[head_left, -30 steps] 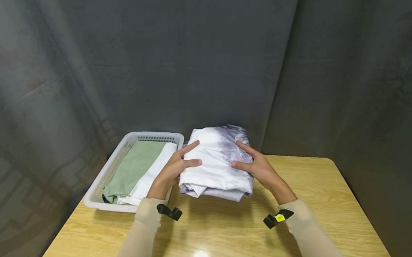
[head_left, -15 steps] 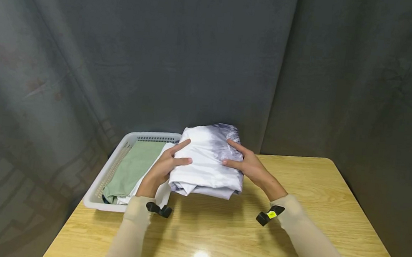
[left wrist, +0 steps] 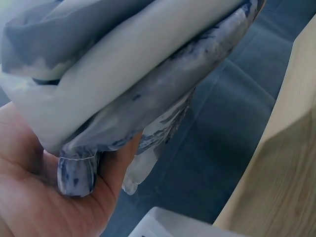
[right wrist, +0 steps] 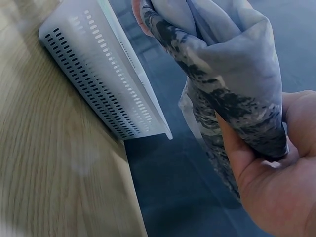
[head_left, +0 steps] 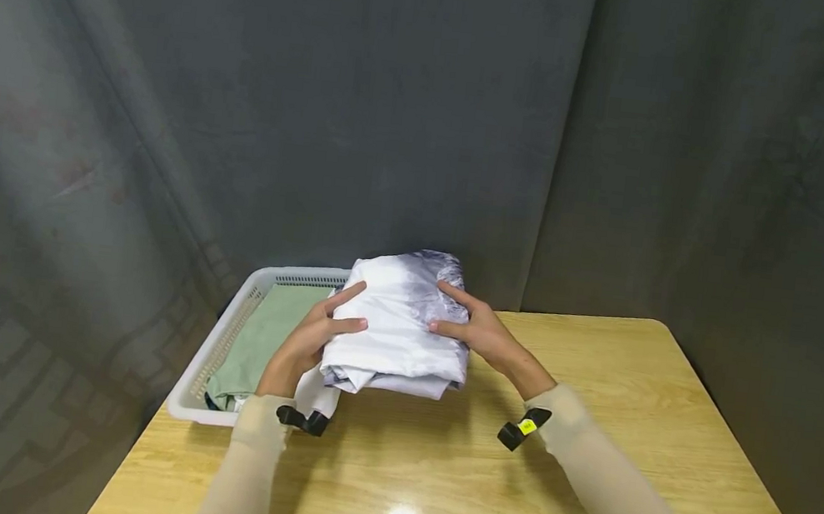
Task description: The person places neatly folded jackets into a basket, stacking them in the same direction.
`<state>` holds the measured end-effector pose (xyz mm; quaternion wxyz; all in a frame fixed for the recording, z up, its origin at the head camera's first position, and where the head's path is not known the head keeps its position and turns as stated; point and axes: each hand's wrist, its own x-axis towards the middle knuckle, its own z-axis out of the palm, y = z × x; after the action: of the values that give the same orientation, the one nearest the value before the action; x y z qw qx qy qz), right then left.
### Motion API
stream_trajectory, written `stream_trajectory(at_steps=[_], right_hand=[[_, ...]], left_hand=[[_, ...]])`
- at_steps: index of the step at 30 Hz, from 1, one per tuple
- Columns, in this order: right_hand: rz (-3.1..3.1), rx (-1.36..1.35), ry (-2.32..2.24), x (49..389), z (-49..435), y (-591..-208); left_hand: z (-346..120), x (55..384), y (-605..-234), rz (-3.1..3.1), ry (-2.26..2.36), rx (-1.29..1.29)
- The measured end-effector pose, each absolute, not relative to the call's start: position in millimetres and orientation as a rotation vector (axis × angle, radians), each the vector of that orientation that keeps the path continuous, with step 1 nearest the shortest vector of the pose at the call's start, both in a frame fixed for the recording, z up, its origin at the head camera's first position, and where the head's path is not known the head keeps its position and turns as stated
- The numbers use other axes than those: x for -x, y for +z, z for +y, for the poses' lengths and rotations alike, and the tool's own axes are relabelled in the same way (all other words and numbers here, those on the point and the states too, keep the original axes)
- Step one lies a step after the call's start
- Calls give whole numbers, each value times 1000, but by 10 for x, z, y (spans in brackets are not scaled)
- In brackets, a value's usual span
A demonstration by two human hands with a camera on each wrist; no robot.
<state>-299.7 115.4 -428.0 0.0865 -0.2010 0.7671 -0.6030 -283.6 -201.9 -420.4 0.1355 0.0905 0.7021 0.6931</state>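
Between both hands is a folded cloth, white with grey-purple patterned parts, held above the table. My left hand grips its left side, thumb and a finger on top; the left wrist view shows the other fingers under the folded layers. On the opposite side my right hand holds the cloth the same way, and in the right wrist view its dark-speckled edge sits between thumb and fingers. The cloth's left part overlaps the right rim of a white plastic basket in the head view.
Inside the basket lie a folded green cloth and a white cloth, partly hidden by the left hand and the held cloth. The basket stands at the left of the wooden table. A dark grey curtain hangs behind.
Both hands have moved left with the folded cloth, from beside the basket to over its right edge. More of the white cloth in the basket is now covered.
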Motion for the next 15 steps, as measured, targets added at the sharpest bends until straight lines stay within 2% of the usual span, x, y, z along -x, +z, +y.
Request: stream_trajectory(at_steps=[15], right_hand=[[2239, 649, -1805, 3101, 832, -4266]], left_hand=[[-2354, 2877, -4218, 2029, 2053, -251]])
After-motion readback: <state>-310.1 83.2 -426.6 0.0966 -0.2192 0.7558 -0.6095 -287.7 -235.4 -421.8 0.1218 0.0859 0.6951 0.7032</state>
